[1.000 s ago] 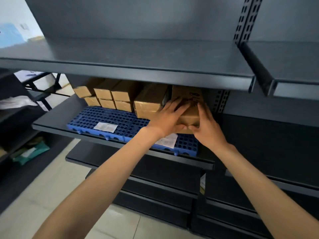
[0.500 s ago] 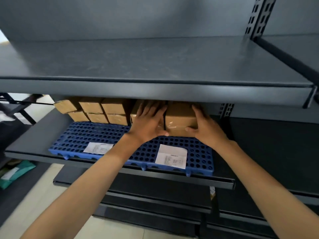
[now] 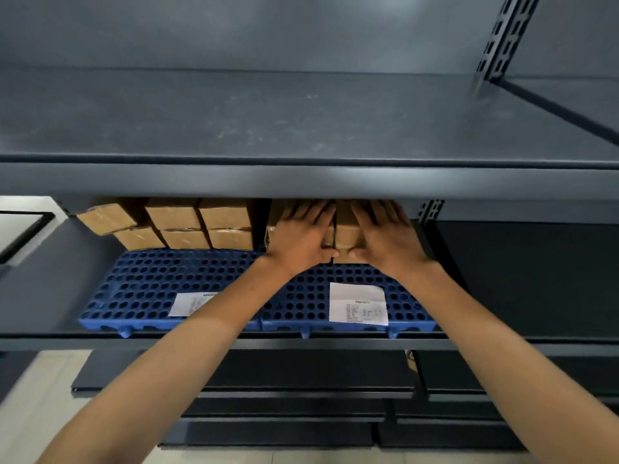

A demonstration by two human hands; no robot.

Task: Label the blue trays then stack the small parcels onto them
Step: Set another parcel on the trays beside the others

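Two blue perforated trays lie side by side on a dark metal shelf, the left tray and the right tray, each with a white paper label: one partly behind my left forearm, the other in full view. Small brown cardboard parcels stand stacked two high at the back of the left tray. On the right tray stand two larger parcels. My left hand lies flat on the left one; my right hand lies flat on the right one, fingers straight.
The upper shelf juts out overhead and hides the parcels' tops and my fingertips. A slotted upright post stands right of the parcels. More dark shelves sit below, above a pale tiled floor.
The right parcel went from held in the air to set down against its neighbour on the right tray. Both hands now lie flat on the parcels. The camera has risen and moved closer.
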